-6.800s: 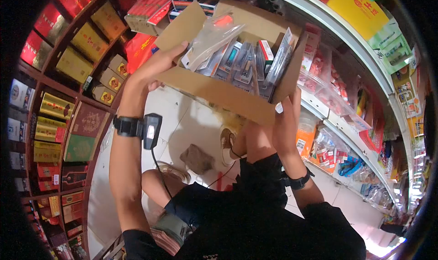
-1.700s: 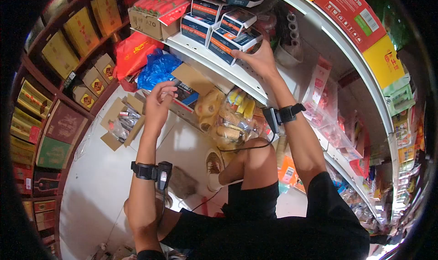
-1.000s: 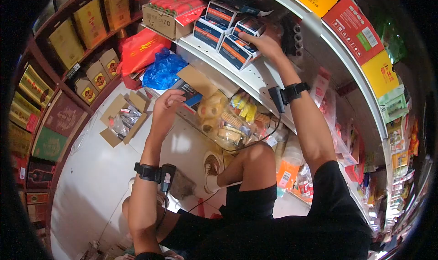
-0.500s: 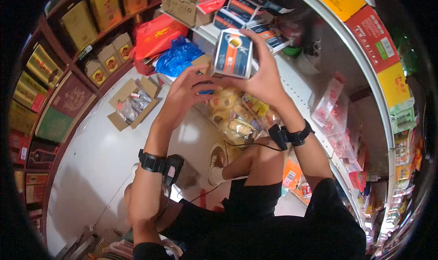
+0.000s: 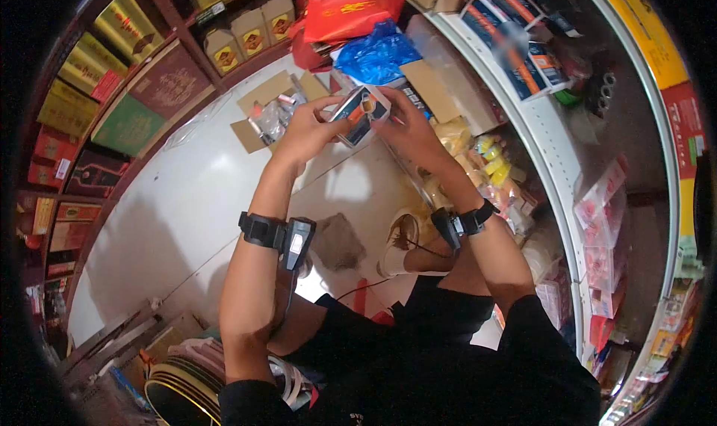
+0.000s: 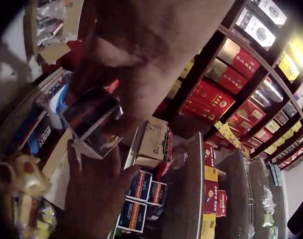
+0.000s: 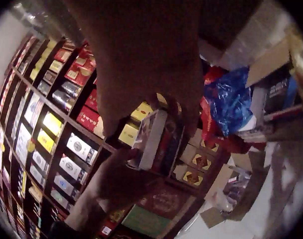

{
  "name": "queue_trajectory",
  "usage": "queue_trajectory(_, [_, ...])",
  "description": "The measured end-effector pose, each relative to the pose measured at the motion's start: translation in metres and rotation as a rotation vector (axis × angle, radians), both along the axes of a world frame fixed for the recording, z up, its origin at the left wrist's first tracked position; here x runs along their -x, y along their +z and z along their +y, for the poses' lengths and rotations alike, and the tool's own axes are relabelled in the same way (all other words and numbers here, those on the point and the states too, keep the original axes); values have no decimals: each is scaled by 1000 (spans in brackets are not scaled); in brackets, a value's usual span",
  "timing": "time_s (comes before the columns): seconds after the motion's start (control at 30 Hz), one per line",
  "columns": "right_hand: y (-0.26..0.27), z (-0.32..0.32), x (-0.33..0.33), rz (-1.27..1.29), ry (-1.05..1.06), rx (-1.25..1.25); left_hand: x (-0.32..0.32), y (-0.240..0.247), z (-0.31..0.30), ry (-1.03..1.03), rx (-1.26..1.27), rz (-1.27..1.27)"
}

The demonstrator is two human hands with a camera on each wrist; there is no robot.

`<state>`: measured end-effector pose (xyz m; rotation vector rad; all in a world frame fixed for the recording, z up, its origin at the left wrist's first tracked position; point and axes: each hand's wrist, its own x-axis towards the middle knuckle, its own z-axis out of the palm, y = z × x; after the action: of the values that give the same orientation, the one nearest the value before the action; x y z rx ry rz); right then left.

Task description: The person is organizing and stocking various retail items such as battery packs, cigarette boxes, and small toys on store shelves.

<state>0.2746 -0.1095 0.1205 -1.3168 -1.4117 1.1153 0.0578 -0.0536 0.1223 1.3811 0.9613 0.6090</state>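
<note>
Both hands hold a small dark blue, white and orange box with a padlock picture (image 5: 362, 113), in front of the body above the floor. My left hand (image 5: 308, 133) grips its left side, thumb on the near face. On its right side, the fingers of my right hand (image 5: 412, 133) curl at the white end. In the right wrist view the box (image 7: 154, 139) shows a pale side between the hands. In the left wrist view the box (image 6: 91, 122) is dark and partly covered by the hands. Similar boxes (image 5: 515, 48) stand on the white shelf at upper right.
An open carton (image 5: 258, 119) with packaged items sits on the floor beyond the left hand. Blue plastic bag (image 5: 379, 52) and red bag (image 5: 351, 9) lie behind. Bagged goods (image 5: 485, 161) fill the space under the shelf edge (image 5: 553, 146). A grey cloth (image 5: 337, 241) lies near the shoe.
Earlier both hands held the open carton, now on the floor. The right hand then took one padlock box from the shelf and brought it down; the left hand has joined it on the box.
</note>
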Motion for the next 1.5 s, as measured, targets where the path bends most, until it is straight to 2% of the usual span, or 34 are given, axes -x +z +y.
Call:
queue_trajectory(0.07, [-9,4,2,121,65,232,15,-4,0,-43,45,52])
queue_trajectory(0.13, [-18,6,4,101,99,266,22,-12,4,-101,37,75])
queue_trajectory(0.2, [-47,12,14,152,122,460,37,-26,5,-125,36,175])
queue_trajectory(0.27, [-75,11,19,156,133,469,47,-38,2,-123,52,151])
queue_trajectory(0.33, [-104,10,20,354,120,544,51,-41,2,-101,-128,478])
queue_trajectory(0.37, [-128,10,32,353,143,571,65,-55,-1,-81,-100,484])
queue_trajectory(0.43, [-165,2,39,204,-125,579,75,-68,-4,-46,-453,927])
queue_trajectory(0.47, [-199,2,47,200,-107,604,88,-76,-4,-39,-423,934])
queue_trajectory(0.53, [-253,3,50,91,-144,638,101,-60,-2,-122,-169,972])
queue_trajectory(0.6, [-329,16,64,-1,-134,707,127,-59,-6,-120,-121,988])
queue_trajectory(0.63, [-342,17,69,-83,-145,751,129,-39,-15,-94,-95,1018])
queue_trajectory(0.67, [-360,26,83,-86,-131,771,138,-42,-16,-66,-46,1040])
queue_trajectory(0.73, [-372,38,106,42,-123,744,144,-35,-32,-21,-61,1043])
queue_trajectory(0.77, [-389,61,118,34,-114,753,152,-48,-24,31,-78,1026])
queue_trajectory(0.9, [-410,102,169,218,-94,683,144,-50,-23,40,-190,1033])
queue_trajectory(0.93, [-412,116,186,238,-78,678,136,-48,-23,-12,-194,1042])
queue_trajectory(1.0, [-429,116,188,-225,-109,548,132,-50,-25,-14,-183,997])
queue_trajectory(1.03, [-475,114,188,-354,-274,445,124,-50,-20,-43,-205,976])
queue_trajectory(1.1, [-489,113,184,-520,-223,444,117,-45,-23,-111,-158,1028])
queue_trajectory(1.13, [-473,87,190,-606,-370,23,119,-56,-30,-112,-121,1035])
queue_trajectory(1.17, [-526,107,177,-109,-307,367,116,-50,-28,-138,-117,1043])
queue_trajectory(1.2, [-472,88,185,-435,-467,215,105,-45,-25,-160,-129,1027])
queue_trajectory(1.23, [-459,66,188,-765,-540,-235,85,-43,-23,-159,-181,996])
queue_trajectory(1.27, [-391,67,160,-537,-423,155,86,-44,-27,-152,-209,995])
queue_trajectory(1.33, [-353,28,133,-284,-349,32,71,-60,-27,-151,-296,949])
queue_trajectory(1.37, [-320,25,115,-298,-389,11,60,-48,-30,-164,-365,942])
queue_trajectory(1.4, [-280,29,103,-253,-391,74,56,-50,-11,-163,-370,935])
queue_trajectory(1.43, [-199,3,64,-189,-421,88,23,-17,-27,-141,-467,856])
queue_trajectory(1.47, [-172,7,64,-197,-419,100,31,-41,-10,-101,-475,784])
queue_trajectory(1.5, [-131,2,44,-245,-444,6,24,-57,3,-116,-475,723])
